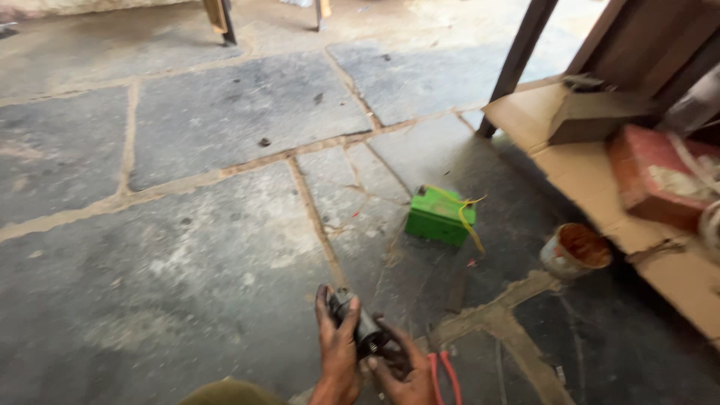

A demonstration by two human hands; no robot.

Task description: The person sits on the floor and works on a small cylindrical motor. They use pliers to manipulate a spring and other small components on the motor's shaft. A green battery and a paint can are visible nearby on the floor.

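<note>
Dark metal part: I hold a small cylindrical motor part (354, 321) low in view, above the stone floor (210, 225).
Left hand (337, 356): I see it clasped around the part's body from the left.
Right hand (401, 367): it grips the part's lower end, fingers curled.
Red-handled pliers (442, 375): on the floor just beside my right hand.
Green battery (439, 216): farther ahead, yellow wire (465, 214) trailing off it.
Tin can (574, 251): right of the battery, near the cardboard sheet (540, 120).
</note>
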